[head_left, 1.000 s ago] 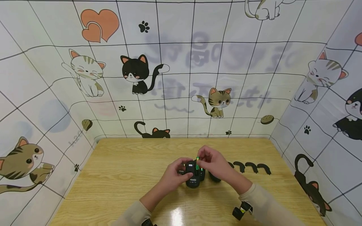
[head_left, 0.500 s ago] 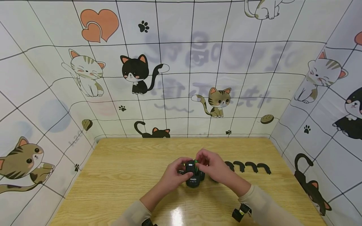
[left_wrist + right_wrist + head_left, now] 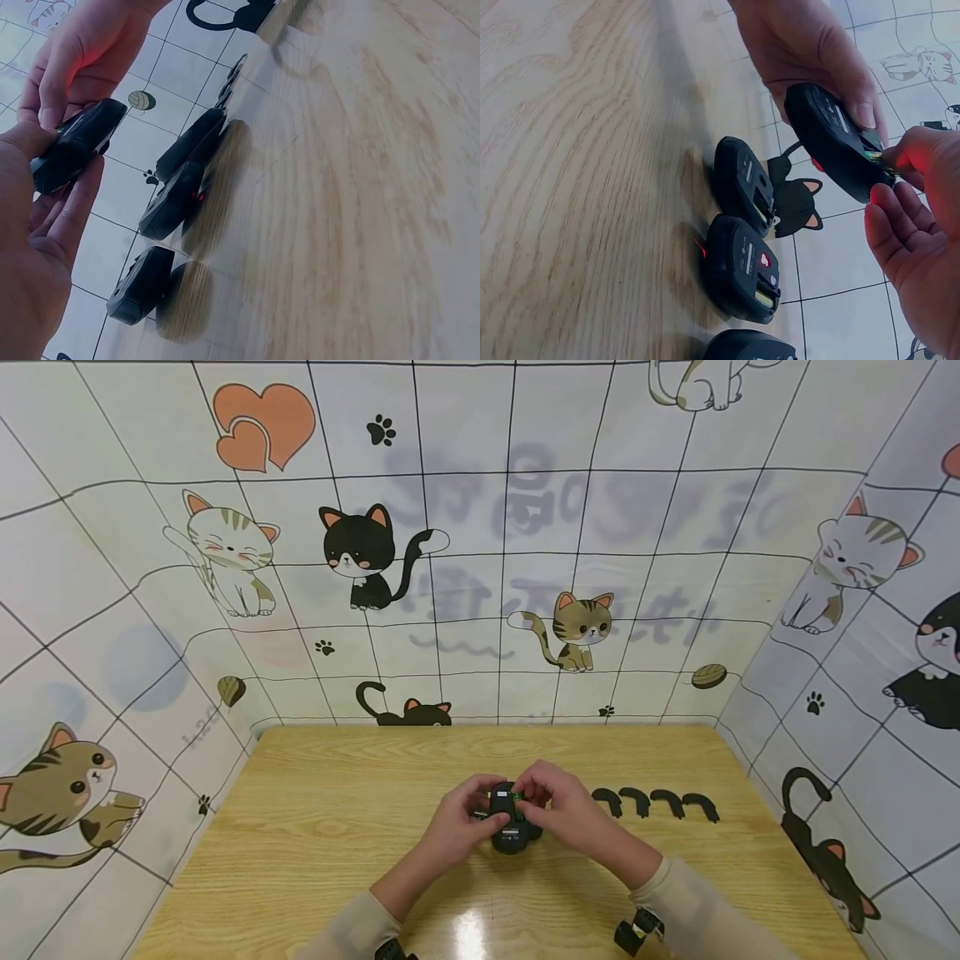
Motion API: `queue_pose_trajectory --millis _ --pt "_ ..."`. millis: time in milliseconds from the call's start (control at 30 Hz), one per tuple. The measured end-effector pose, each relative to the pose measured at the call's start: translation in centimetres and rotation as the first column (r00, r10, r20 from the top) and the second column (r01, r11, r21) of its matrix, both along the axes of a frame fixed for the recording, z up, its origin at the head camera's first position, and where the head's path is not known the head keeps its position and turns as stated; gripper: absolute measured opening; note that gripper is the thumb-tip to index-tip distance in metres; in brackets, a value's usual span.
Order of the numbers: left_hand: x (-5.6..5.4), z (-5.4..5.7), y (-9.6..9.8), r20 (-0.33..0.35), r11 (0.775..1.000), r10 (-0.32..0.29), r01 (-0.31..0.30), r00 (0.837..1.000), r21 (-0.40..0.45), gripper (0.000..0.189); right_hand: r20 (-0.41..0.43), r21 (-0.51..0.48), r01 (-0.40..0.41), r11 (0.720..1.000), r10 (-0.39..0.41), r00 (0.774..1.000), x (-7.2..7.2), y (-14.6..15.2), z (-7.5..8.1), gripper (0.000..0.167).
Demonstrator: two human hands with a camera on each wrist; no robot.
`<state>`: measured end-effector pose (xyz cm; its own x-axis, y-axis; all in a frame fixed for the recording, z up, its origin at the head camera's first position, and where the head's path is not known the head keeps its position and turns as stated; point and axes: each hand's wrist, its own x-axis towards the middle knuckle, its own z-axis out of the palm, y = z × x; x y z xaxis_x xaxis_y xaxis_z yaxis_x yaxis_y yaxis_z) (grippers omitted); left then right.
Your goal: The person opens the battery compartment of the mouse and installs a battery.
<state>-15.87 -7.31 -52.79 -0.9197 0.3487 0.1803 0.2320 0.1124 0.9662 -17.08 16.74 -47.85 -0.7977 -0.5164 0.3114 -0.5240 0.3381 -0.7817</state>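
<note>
My left hand [image 3: 459, 822] grips a black computer mouse [image 3: 508, 840] above the table, its labelled underside turned up and its battery slot exposed. The left thumb lies across that underside in the right wrist view. At the slot, my right hand [image 3: 561, 803] pinches a small green battery [image 3: 874, 156], mostly covered by the fingers. How deep the battery sits is hidden. Below the held mouse, other black mice stand on the table: one mouse [image 3: 742, 180] and another mouse [image 3: 739, 262] show open battery slots, the latter with a battery inside and a red light on its underside.
Several black curved covers [image 3: 633, 802] lie in a row on the wooden table [image 3: 337, 860], right of my hands. A third mouse [image 3: 750, 346] is cut off at the right wrist view's lower edge. A cat-patterned cloth [image 3: 465, 610] encloses the back and sides.
The battery, upright and clearly visible above the slot earlier, has gone down toward the mouse and is now mostly hidden by my right fingers. The held mouse has shifted slightly left and up.
</note>
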Motion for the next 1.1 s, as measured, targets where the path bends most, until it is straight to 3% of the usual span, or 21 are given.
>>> queue_pose_trajectory --millis 333,567,1100 --pt "-0.3 -0.1 -0.2 0.006 1.0 -0.004 0.004 1.0 0.01 0.046 -0.059 0.04 0.029 0.999 -0.027 0.998 0.0 -0.1 -0.5 0.016" --pt "-0.2 0.5 -0.1 -0.017 1.0 0.02 -0.02 1.0 0.023 0.045 -0.085 0.017 0.08 0.997 -0.078 0.993 0.2 -0.3 -0.6 0.018" --pt "-0.2 0.6 -0.2 -0.006 0.999 0.015 -0.015 1.0 0.042 0.045 -0.014 -0.11 0.038 0.993 -0.04 0.999 0.5 -0.8 -1.5 0.02"
